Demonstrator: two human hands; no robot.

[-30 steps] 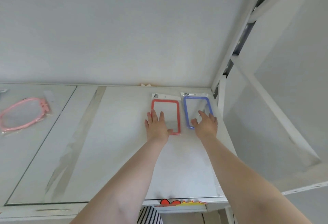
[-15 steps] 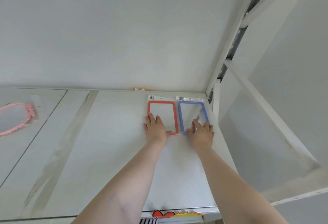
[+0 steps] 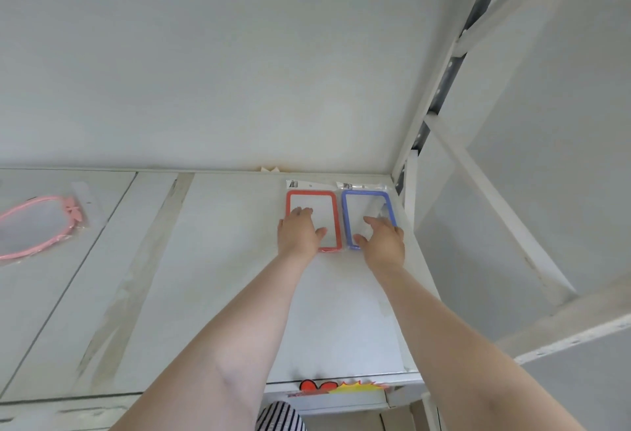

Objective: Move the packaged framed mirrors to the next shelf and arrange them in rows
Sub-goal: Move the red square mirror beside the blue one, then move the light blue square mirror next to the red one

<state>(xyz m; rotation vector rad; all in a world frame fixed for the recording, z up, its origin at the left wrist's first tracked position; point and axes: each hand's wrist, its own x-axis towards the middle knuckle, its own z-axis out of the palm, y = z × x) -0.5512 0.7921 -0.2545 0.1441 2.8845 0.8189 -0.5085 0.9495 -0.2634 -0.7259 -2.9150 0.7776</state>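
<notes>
- The red-framed mirror (image 3: 313,220) lies flat in its clear packet at the far right end of the white shelf (image 3: 218,260), its long axis running away from the person toward the back wall; the blue-framed mirror (image 3: 369,219) lies just beside it on the right, parallel, with a narrow strip of shelf between the two frames
- The left hand (image 3: 300,234) rests on the near left part of the red frame, fingers extended flat over the glass and thumb spread toward the frame's near right corner; it presses rather than grasps, nothing curled around an edge
- The right hand (image 3: 382,243) covers the near end of the blue frame, fingers stretched forward and slightly bent over the packet, thumb out to the left; it too looks released, touching from above, not gripping
- Both packets' header tabs point to the back wall, close under it; the pair reads as the start of a row in the shelf's back right corner
- A pink-framed mirror (image 3: 37,225), oval and also bagged, lies well apart on the neighbouring shelf to the left, its long axis slanted; the left hand is the nearer one to it, so my judgement is that fetching it falls to that side
- The row can only extend leftward from the red frame; the blue one sits near the right upright
</notes>
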